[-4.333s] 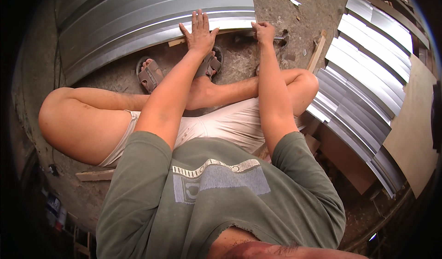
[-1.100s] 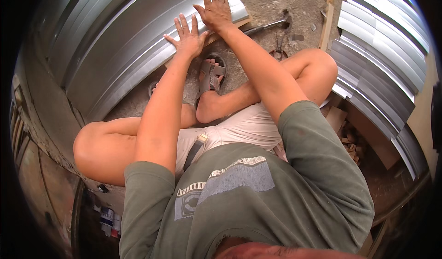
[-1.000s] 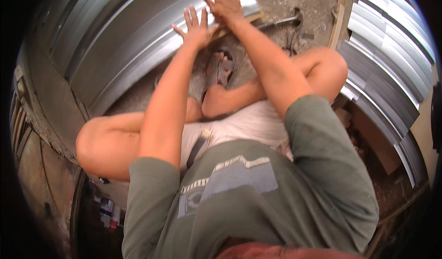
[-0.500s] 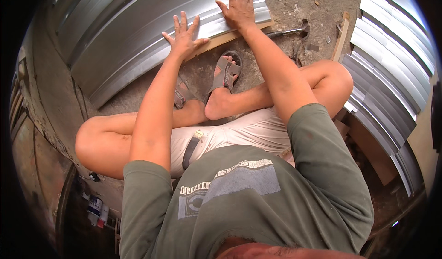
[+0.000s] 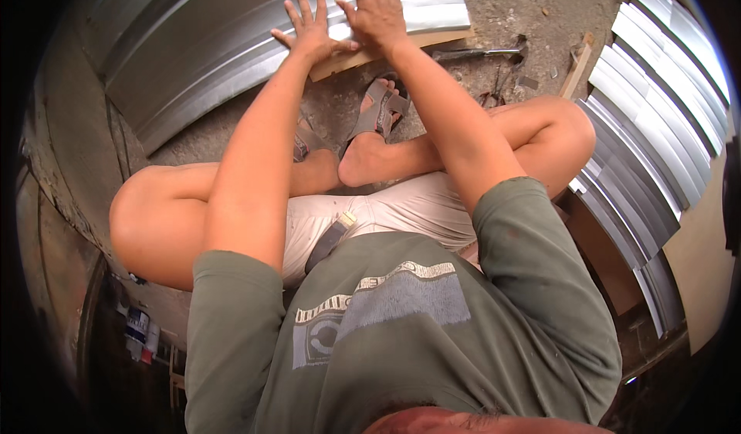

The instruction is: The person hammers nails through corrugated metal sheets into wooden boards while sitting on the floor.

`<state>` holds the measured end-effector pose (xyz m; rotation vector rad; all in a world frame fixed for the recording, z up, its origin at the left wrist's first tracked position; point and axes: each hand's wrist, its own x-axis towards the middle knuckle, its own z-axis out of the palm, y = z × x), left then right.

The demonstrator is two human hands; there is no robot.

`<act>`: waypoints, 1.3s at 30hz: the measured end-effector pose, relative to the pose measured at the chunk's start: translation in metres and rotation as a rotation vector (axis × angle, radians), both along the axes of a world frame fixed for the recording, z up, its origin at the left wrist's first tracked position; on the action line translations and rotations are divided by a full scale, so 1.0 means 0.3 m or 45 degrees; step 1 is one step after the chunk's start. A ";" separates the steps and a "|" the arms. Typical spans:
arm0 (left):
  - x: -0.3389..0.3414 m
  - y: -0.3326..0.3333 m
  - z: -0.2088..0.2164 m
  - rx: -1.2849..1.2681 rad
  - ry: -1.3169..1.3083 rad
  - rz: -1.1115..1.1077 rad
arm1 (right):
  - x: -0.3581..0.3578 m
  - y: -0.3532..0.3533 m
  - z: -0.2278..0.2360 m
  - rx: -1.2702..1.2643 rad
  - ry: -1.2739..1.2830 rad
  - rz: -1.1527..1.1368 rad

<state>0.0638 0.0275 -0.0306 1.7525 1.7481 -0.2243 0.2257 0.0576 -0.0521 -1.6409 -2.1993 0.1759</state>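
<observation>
A long shiny sheet of ridged metal point(image 5: 224, 55) lies in front of me, running from the left to the upper middle. My left hand point(image 5: 311, 38) rests on its near edge with the fingers spread. Close on its right, my right hand point(image 5: 378, 18) presses flat on the metal, fingers also stretched out. Neither hand grips anything. Beneath the sheet's near edge shows a light wooden board point(image 5: 363, 59), partly covered by my hands and wrists.
A hammer point(image 5: 494, 51) lies on the rough floor right of the board. Stacked metal strips point(image 5: 641, 86) stretch along the right side, beside a wooden stick point(image 5: 576, 71). My sandalled feet point(image 5: 378, 110) are close to the board. Bottles point(image 5: 139, 330) stand at the lower left.
My right hand has slid left along the metal, closer to my left hand, which has shifted slightly. The whole view has moved a little.
</observation>
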 end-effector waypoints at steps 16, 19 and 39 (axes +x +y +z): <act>0.012 0.029 0.120 -0.005 0.167 -0.165 | 0.005 0.001 0.005 -0.107 0.060 -0.116; 0.049 -0.076 0.094 0.368 0.055 -0.475 | 0.025 -0.003 0.027 -0.096 0.217 -0.147; 0.232 -0.231 0.069 0.684 0.357 -0.962 | 0.298 -0.086 0.167 -0.284 0.427 -0.510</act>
